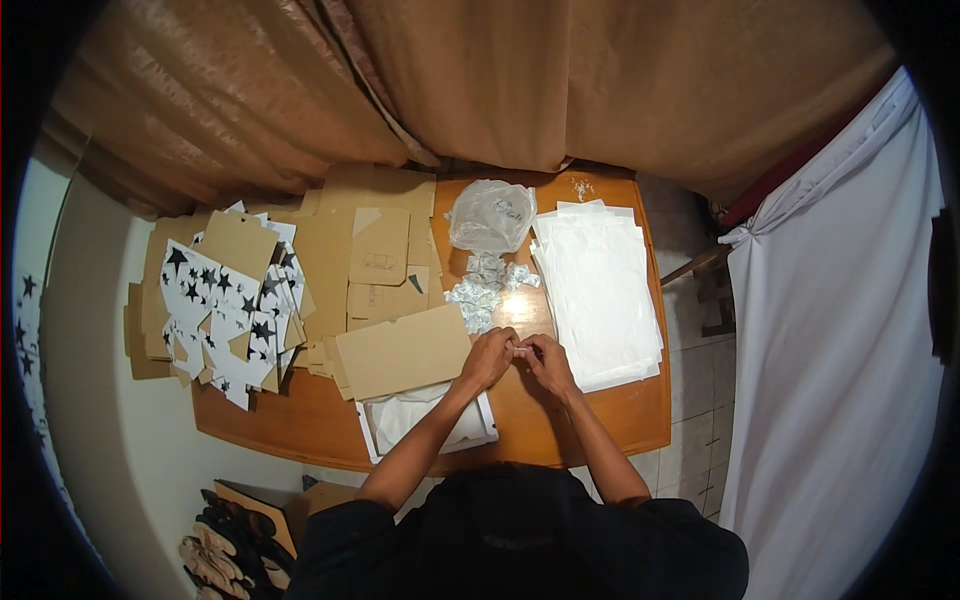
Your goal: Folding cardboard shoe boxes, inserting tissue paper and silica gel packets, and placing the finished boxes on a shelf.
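My left hand [488, 358] and my right hand [550, 366] meet over the wooden table, fingertips pinched together. Between them is a small pale piece, too small to make out clearly. Just beyond my left hand lies a loose pile of small white printed packets [478, 292]. Near my left forearm an open box [487, 412] holds white paper [402, 412]; its brown cardboard lid [405, 350] rises along the far side. To the right of my right hand lies a stack of white paper sheets [598, 295].
A translucent plastic bag [490, 217] sits behind the packets. Flat brown cardboard pieces [325, 240] and star-printed cardboard [215, 300] pile up at the left of the table [610, 420]. Brown curtains [470, 80] hang behind; a white cloth [830, 300] hangs right. Shoes [225, 545] stand lower left.
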### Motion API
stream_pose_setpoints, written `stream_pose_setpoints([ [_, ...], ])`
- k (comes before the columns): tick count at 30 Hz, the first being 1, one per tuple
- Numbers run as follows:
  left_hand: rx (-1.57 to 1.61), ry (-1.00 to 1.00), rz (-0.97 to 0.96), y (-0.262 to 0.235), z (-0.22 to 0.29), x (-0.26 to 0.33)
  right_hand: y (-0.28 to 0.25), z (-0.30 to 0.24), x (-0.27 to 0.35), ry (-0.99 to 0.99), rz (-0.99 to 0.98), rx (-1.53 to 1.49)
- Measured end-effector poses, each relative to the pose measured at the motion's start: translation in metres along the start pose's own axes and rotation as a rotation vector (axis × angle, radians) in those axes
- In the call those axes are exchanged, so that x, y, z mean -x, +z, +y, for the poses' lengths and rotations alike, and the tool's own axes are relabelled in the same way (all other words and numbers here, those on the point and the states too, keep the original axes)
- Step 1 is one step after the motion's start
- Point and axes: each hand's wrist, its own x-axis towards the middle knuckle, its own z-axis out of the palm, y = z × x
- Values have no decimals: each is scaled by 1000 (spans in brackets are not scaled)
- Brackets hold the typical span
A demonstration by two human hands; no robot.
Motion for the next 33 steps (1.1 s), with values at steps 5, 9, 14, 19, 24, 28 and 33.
stream_pose_setpoints([
  [5, 164, -94, 56, -22, 4, 58, 13, -39, 31, -118, -143, 13],
  [9, 287, -146, 103, -40, 1, 105, 37, -61, 53, -86, -215, -13],
  [14, 364, -276, 210, -50, -25, 162, 82, -67, 67, -79, -334, -37],
  [19, 319, -293, 297, -61, -38, 205, 119, -69, 78, -159, -423, 35],
  [24, 300, -278, 339, -73, -50, 237, 146, -73, 87, -237, -426, 145],
  [28, 85, -273, 402, -86, -58, 248, 155, -78, 87, -217, -406, 140],
  [33, 92, -267, 368, -118, -67, 224, 153, -89, 63, -311, -342, 259],
])
